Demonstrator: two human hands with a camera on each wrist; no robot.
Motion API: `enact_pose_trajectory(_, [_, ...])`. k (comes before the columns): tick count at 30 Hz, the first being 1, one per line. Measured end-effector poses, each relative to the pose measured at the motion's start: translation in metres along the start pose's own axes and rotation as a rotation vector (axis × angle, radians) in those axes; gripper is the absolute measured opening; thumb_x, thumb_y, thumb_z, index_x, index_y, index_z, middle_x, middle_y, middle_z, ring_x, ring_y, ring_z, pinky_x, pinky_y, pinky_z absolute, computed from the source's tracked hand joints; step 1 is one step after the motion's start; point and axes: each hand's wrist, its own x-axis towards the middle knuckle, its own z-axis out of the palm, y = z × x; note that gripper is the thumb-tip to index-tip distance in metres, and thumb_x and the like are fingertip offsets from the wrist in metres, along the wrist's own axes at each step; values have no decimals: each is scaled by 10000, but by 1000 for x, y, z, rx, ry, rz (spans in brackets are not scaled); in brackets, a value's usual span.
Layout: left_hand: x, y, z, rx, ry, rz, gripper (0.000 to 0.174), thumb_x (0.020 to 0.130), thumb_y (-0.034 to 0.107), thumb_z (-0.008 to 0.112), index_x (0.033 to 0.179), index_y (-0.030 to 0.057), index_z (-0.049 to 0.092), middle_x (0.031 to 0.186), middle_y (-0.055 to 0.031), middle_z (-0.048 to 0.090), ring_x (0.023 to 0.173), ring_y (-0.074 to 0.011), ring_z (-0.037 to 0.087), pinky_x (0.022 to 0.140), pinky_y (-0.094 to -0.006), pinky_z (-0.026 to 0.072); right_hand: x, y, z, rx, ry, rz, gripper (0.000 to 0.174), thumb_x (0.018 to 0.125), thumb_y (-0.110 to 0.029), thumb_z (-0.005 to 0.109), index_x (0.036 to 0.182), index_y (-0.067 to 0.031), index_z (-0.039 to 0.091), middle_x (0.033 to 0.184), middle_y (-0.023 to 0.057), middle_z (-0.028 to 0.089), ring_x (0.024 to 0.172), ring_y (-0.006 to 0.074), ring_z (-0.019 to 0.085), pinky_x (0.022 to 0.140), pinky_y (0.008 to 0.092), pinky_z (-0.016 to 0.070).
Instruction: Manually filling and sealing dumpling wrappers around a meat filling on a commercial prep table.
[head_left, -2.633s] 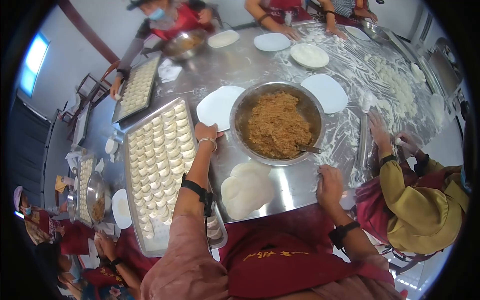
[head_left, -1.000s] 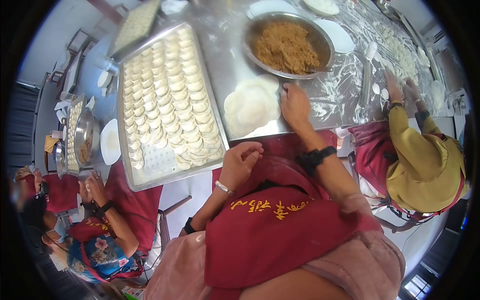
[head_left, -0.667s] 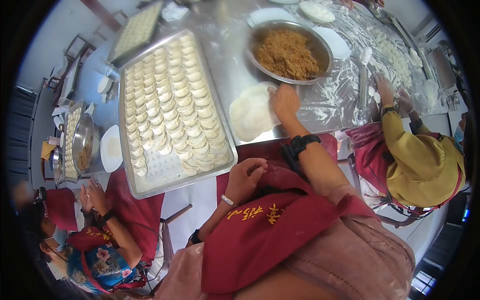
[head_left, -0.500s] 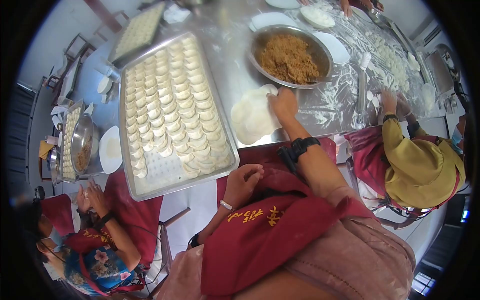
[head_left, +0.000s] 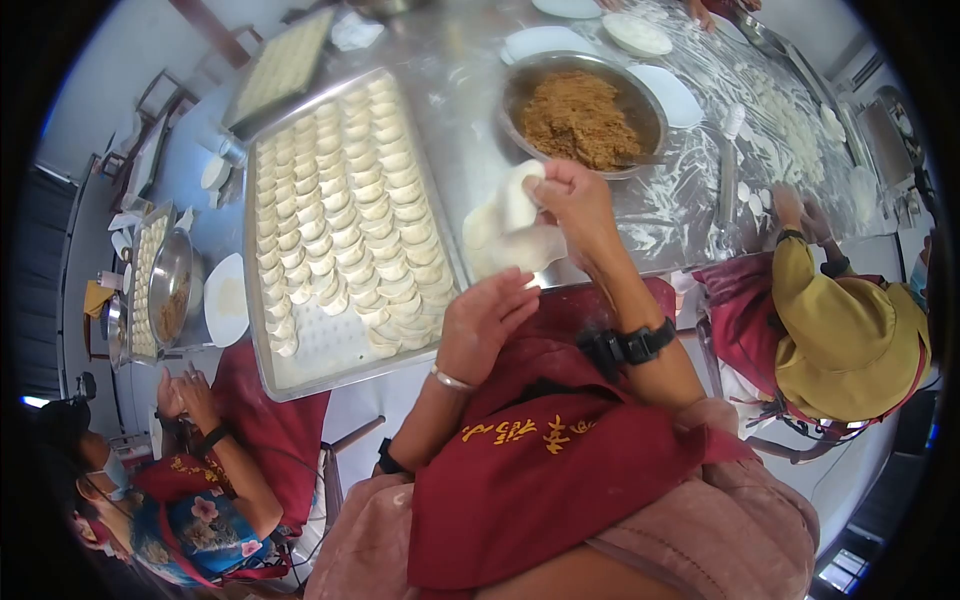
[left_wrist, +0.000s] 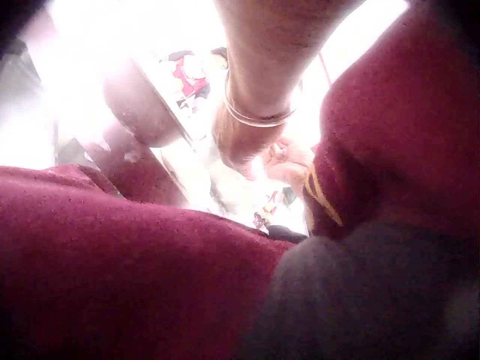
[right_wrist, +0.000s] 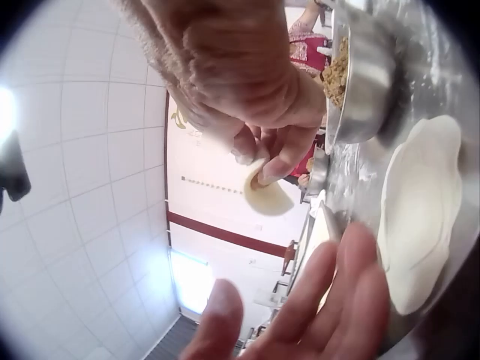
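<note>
My right hand (head_left: pixel 582 208) pinches a pale round dumpling wrapper (head_left: pixel 522 197) between thumb and fingers, lifted over the stack of wrappers (head_left: pixel 480 228) at the table's front edge. In the right wrist view the wrapper (right_wrist: pixel 268 193) hangs curved from the fingertips. My left hand (head_left: pixel 487 322) is just below and to the left, fingers extended and nothing in it; the right wrist view shows its spread fingers (right_wrist: pixel 358 259). Behind the right hand stands a steel bowl (head_left: pixel 648 105) of brown filling. The overexposed left wrist view shows little of the work.
A large metal tray (head_left: pixel 315 338) with rows of folded dumplings lies to the left, overhanging the table edge. White plates (head_left: pixel 668 95) lie around the bowl. Flour covers the steel table (head_left: pixel 640 215) on the right. A person (head_left: pixel 850 320) sits at right, another (head_left: pixel 205 500) at left.
My left hand has come back from a white plate to near my apron, then up towards the wrappers. My right hand has moved from the table edge to the stack and lifted a wrapper.
</note>
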Motion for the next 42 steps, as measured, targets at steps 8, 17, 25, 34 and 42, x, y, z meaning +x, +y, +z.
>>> enact_pose_trajectory(8, [31,-9,14,-214,-99,0,536,1001,251,512,1419,-40,344,1434,-164,450,1341,-319,428,1150,-479,335,-29,12,-47,-81,-230,273,258,961,-199,598,940,48,669,815,102,684,660,137,646,590,255,536])
enact_pose_trajectory(17, [-3,-34,4,143,15,-154,333,934,121,626,1205,-62,562,1091,-192,665,989,-282,678,856,-387,586,42,40,-106,240,277,334,339,982,-275,571,993,61,537,917,196,662,704,221,696,541,269,582])
enact_pose_trajectory(25, [-25,-36,16,291,103,-222,310,877,58,671,1150,-48,567,979,-186,683,817,-243,700,675,-318,589,46,50,-108,401,504,156,177,911,-94,588,933,63,511,812,134,548,618,264,686,447,274,553])
enact_pose_trajectory(34, [-25,-35,12,300,122,-228,252,887,82,665,1100,-35,595,943,-155,694,781,-212,701,623,-286,580,-40,58,-141,344,527,143,238,890,-134,644,898,39,480,769,134,562,581,263,676,420,285,508])
enact_pose_trajectory(42, [-21,-22,21,327,178,-241,294,880,81,671,1130,-38,568,938,-179,684,778,-226,702,635,-316,598,-104,43,-157,161,452,259,234,906,-188,668,884,15,553,755,113,632,595,203,669,499,265,525])
